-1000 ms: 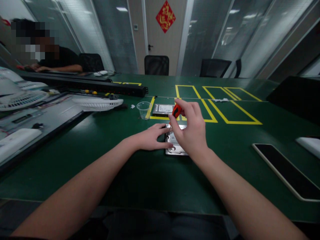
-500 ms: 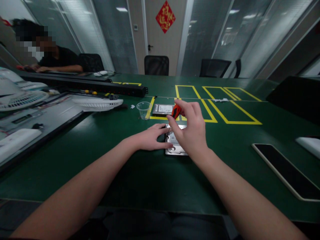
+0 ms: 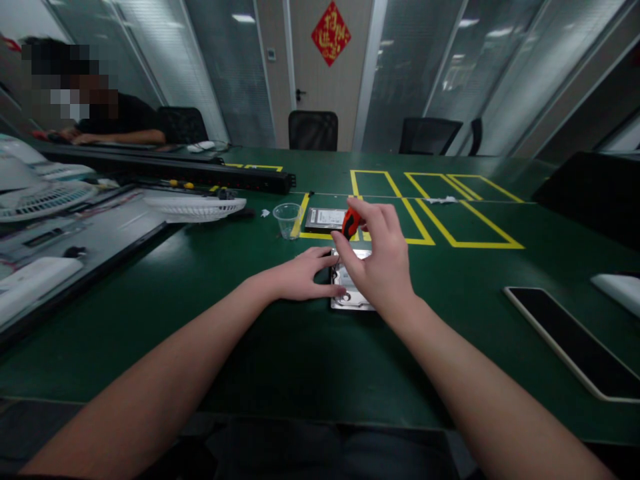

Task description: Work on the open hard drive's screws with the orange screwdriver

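Observation:
A silver hard drive [image 3: 356, 300] lies flat on the green table in front of me, partly hidden under my hands. My left hand [image 3: 306, 275] grips its left side, thumb at the near part and fingers at the far part. Above the drive, my right hand [image 3: 383, 250] holds a red and black screwdriver [image 3: 351, 223] by its handle, tilted. The screwdriver's tip is hard to make out near the drive's far left corner. Just beyond lies a second hard drive [image 3: 324, 219], with a clear plastic cup [image 3: 289, 221] to its left.
Yellow tape outlines [image 3: 487, 245] mark the table. At right lies a phone [image 3: 575, 340]. Fan parts [image 3: 195, 209], a long black bar [image 3: 200, 170] and a grey panel [image 3: 107, 233] crowd the left. Another person [image 3: 125, 123] sits at the far left.
My right hand and the screwdriver have shifted very slightly, with the handle turned a little in the fingers. My left hand and the drive stay in place.

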Demonstrator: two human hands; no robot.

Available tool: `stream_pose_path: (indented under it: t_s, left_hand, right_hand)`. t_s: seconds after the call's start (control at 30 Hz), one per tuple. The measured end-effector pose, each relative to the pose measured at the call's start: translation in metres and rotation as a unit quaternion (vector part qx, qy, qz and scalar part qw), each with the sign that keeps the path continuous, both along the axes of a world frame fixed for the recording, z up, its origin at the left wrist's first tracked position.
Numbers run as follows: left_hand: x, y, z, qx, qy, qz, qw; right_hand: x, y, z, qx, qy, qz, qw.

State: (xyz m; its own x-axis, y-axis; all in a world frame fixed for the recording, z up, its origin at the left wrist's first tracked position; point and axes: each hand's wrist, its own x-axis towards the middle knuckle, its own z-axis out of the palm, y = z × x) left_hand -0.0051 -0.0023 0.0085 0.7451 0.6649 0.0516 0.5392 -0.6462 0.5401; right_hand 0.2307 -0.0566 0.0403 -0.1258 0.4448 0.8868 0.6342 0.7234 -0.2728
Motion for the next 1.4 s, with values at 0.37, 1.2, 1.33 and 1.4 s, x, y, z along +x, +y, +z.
stream_pose_path:
  t_s: [0.37,1.2,1.33,1.4]
  left_hand:
    - [-0.0004,0.0015,0.0003,0.000,-0.006,-0.010,1.000]
    - [-0.0003,-0.0004,0.0031,-0.006,0.002,-0.006,1.000]
    - [-0.0011,0.0003,0.0000,-0.002,-0.001,0.000,1.000]
    - [-0.0011,0.0000,0.0000,-0.002,-0.001,0.004,1.000]
  right_hand:
    - [-0.0038,-0.0034,0.0024,-0.029,0.000,0.019,0.999]
    - [-0.0040,-0.0014,0.0001,-0.019,0.008,0.024,0.999]
    - [-0.0015,0.0000,0.0003,-0.020,0.001,-0.007,1.000]
    - [-0.0010,-0.0005,0.0012,-0.019,0.004,-0.010,1.000]
